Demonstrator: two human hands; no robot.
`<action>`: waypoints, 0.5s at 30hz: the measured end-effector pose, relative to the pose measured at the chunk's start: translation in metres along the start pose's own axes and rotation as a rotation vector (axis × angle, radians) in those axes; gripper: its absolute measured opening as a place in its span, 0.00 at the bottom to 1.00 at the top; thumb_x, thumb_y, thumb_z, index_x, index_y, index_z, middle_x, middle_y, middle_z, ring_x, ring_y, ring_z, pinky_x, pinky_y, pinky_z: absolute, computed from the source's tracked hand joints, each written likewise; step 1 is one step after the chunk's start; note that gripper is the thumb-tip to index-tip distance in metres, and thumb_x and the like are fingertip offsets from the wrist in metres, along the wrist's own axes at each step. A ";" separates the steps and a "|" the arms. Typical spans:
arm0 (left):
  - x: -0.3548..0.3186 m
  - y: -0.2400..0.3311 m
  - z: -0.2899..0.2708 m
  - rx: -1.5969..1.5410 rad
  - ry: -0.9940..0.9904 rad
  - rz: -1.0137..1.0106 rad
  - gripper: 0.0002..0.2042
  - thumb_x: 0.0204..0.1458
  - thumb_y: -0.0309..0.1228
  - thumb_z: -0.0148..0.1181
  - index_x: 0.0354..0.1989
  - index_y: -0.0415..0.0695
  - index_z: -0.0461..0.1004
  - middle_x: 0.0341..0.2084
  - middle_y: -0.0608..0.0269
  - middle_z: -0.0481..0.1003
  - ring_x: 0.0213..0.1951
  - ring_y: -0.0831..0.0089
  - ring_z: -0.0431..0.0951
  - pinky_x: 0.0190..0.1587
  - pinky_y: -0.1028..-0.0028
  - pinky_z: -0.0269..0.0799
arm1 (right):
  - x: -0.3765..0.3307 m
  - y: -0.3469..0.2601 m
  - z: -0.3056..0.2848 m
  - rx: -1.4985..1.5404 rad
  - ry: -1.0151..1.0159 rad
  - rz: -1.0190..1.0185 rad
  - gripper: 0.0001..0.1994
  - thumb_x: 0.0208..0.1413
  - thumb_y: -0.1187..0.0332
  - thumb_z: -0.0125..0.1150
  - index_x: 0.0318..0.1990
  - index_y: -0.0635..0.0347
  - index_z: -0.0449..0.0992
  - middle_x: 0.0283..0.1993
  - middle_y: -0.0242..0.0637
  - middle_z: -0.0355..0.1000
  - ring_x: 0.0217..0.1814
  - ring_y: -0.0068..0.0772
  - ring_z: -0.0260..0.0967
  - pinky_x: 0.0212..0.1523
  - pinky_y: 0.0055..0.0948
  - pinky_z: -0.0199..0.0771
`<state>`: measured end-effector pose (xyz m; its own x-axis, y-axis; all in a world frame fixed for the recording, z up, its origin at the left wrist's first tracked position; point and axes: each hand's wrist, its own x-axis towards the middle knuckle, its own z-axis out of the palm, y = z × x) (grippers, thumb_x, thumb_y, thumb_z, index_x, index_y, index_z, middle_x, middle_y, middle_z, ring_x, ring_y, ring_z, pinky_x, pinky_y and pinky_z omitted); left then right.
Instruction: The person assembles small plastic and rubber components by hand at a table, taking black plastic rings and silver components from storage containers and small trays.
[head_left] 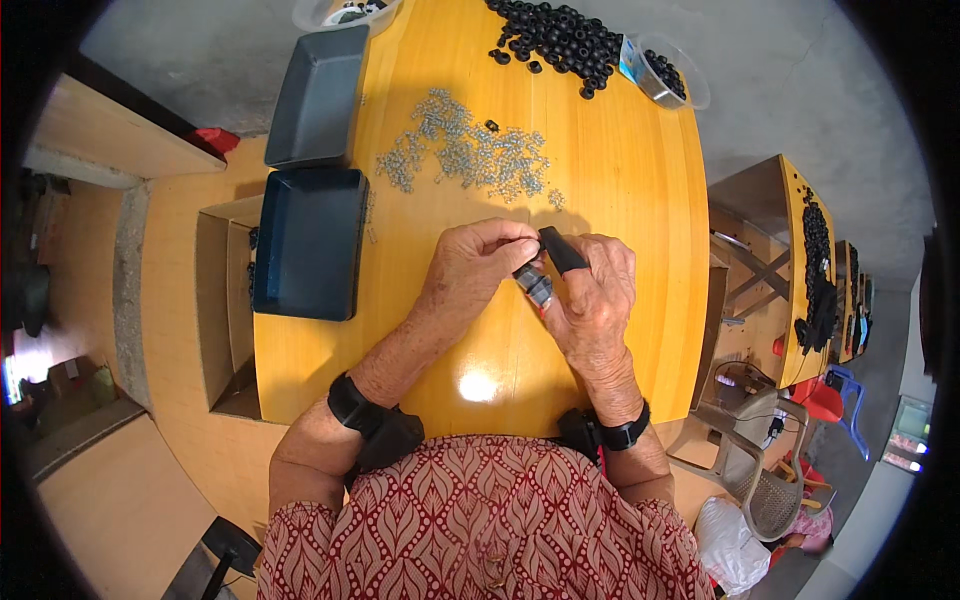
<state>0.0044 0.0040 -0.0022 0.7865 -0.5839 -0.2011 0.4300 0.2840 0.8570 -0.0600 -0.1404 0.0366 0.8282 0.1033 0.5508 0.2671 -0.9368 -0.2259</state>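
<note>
glossy yellow table (640, 150), beige chair (775, 505) at right, left hand (470, 265) pinched, its hold unclear, right hand (600, 300) curled round dark piece (537, 288)

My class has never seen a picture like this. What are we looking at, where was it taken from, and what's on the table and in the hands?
There is no machine: a person works with two hands. A wide fisheye camera on the person's head looks down, so straight edges bend near the rim.

On the yellow table lie scattered small silvery parts and, farther off, round black pieces beside a clear tub. A grey tray and a dark blue tray sit along its left edge.

The right hand holds a small dark piece; the left hand reaches it, its exact grip hidden.
</note>
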 end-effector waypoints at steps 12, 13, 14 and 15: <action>0.002 0.004 0.003 0.149 0.002 0.024 0.10 0.58 0.29 0.56 0.42 0.34 0.77 0.33 0.66 0.78 0.37 0.81 0.74 0.42 0.79 0.70 | -0.002 0.009 0.002 -0.030 0.059 0.005 0.13 0.33 0.74 0.70 0.29 0.62 0.73 0.32 0.39 0.69 0.37 0.44 0.67 0.44 0.43 0.65; 0.002 0.005 0.003 0.148 0.001 0.024 0.10 0.58 0.29 0.56 0.42 0.34 0.77 0.33 0.66 0.78 0.37 0.81 0.74 0.42 0.79 0.70 | -0.002 0.008 0.001 -0.031 0.058 0.006 0.13 0.33 0.74 0.70 0.29 0.62 0.73 0.32 0.39 0.69 0.37 0.44 0.67 0.44 0.43 0.65; 0.001 0.006 0.002 0.136 -0.017 0.029 0.10 0.58 0.29 0.56 0.42 0.35 0.76 0.33 0.66 0.78 0.37 0.81 0.75 0.43 0.79 0.70 | 0.000 0.005 -0.001 -0.041 0.043 0.001 0.13 0.33 0.74 0.70 0.29 0.62 0.73 0.33 0.39 0.69 0.37 0.44 0.67 0.45 0.44 0.65; 0.001 0.007 0.002 0.124 -0.035 0.034 0.10 0.58 0.29 0.57 0.43 0.35 0.76 0.33 0.66 0.78 0.37 0.80 0.75 0.43 0.79 0.70 | 0.000 0.003 -0.001 -0.050 0.028 -0.005 0.13 0.33 0.74 0.70 0.29 0.62 0.73 0.33 0.39 0.69 0.37 0.44 0.67 0.46 0.44 0.66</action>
<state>0.0074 0.0043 0.0046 0.7830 -0.6021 -0.1561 0.3435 0.2093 0.9155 -0.0596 -0.1437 0.0371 0.8128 0.0991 0.5740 0.2455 -0.9519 -0.1832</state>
